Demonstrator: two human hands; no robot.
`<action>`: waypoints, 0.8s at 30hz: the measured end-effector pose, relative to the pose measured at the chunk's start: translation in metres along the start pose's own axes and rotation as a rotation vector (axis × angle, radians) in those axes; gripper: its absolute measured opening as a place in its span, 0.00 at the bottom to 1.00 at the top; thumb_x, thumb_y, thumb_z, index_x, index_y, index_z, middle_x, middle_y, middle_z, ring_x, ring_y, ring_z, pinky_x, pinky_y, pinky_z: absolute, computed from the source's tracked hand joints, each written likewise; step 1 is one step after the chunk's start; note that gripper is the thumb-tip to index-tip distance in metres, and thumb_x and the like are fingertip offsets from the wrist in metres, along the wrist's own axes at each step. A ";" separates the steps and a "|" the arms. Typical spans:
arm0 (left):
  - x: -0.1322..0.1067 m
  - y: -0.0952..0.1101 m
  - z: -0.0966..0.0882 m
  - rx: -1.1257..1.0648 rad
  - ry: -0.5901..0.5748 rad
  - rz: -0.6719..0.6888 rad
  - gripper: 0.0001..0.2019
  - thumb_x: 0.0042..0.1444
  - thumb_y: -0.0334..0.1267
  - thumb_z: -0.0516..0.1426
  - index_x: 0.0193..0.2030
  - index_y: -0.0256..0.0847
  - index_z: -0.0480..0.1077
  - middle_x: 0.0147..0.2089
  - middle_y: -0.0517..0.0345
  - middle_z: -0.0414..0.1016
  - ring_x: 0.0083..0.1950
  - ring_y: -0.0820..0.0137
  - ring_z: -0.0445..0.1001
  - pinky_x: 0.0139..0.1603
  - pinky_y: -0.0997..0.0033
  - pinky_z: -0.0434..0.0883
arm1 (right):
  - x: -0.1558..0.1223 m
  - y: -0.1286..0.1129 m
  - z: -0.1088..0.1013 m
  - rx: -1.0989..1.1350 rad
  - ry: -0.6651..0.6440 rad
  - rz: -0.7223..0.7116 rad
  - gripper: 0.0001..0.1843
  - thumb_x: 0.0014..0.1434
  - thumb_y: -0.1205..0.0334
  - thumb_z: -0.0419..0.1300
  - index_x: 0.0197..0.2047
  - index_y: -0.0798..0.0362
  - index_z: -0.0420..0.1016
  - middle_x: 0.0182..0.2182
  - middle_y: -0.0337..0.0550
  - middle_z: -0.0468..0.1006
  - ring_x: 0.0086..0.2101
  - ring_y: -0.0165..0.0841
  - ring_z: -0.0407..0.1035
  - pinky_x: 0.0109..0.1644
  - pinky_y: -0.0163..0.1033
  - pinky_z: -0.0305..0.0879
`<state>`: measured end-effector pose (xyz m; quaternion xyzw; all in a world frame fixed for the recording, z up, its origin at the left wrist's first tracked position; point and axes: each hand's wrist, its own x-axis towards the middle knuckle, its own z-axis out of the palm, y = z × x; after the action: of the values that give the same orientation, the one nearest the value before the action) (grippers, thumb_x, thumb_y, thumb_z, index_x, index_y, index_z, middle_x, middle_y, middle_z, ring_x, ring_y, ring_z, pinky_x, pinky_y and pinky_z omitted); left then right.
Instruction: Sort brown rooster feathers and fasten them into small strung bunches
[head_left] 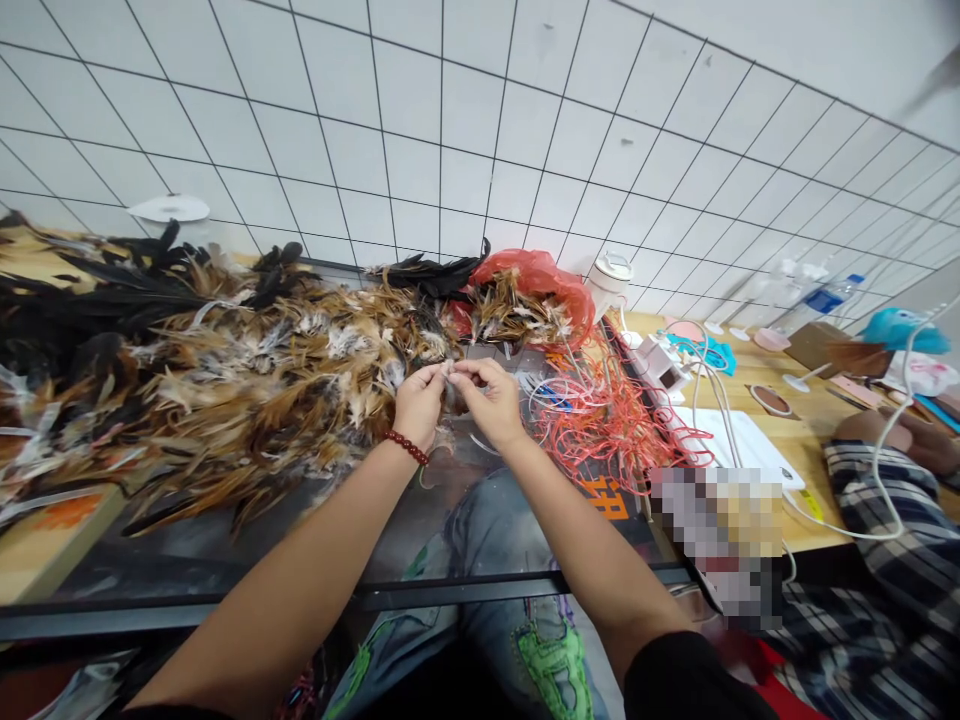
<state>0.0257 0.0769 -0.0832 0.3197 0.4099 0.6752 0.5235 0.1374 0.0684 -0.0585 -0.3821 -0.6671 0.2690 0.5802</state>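
My left hand [420, 398], with a red bead bracelet [406, 447] at its wrist, meets my right hand [491, 398] over the middle of the glass-topped table [405, 530]. Both are closed in a pinch, fingertips almost touching. Between them is a small whitish bit, too small to name. A big pile of brown, white and black feathers [300, 380] spreads left of my left hand and up to it. Beyond my hands, more brown feathers [517, 310] lie in a red plastic bag [559, 290]. Tangled pink and orange cords [607, 410] lie to the right of my right hand.
A white lidded cup [609, 280] stands by the tiled wall. Farther right are a white flat device [739, 445], white cables [720, 400], a water bottle [832, 295] and a blue feathery item [904, 330]. A person in a plaid sleeve [885, 500] sits at the right.
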 end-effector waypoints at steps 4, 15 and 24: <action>-0.002 -0.007 -0.001 0.195 0.008 0.148 0.14 0.44 0.46 0.66 0.32 0.37 0.77 0.31 0.56 0.78 0.37 0.68 0.74 0.40 0.71 0.69 | -0.001 -0.002 0.003 -0.038 0.026 0.028 0.07 0.56 0.59 0.64 0.37 0.50 0.82 0.33 0.41 0.81 0.31 0.29 0.70 0.40 0.35 0.69; -0.004 -0.004 0.002 0.208 0.017 0.141 0.15 0.44 0.49 0.66 0.30 0.38 0.77 0.27 0.57 0.75 0.33 0.69 0.71 0.37 0.71 0.69 | 0.002 0.011 0.001 0.030 0.045 0.165 0.08 0.54 0.59 0.62 0.34 0.53 0.80 0.30 0.40 0.80 0.28 0.28 0.69 0.37 0.35 0.68; -0.011 0.006 0.008 0.098 0.004 0.046 0.20 0.35 0.50 0.70 0.31 0.37 0.79 0.30 0.55 0.78 0.32 0.72 0.70 0.37 0.72 0.68 | 0.006 0.017 -0.003 0.175 0.019 0.194 0.08 0.54 0.57 0.63 0.33 0.53 0.78 0.29 0.39 0.77 0.28 0.28 0.68 0.36 0.35 0.67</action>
<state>0.0321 0.0673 -0.0743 0.3528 0.4359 0.6669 0.4908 0.1438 0.0824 -0.0682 -0.3952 -0.5954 0.3774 0.5890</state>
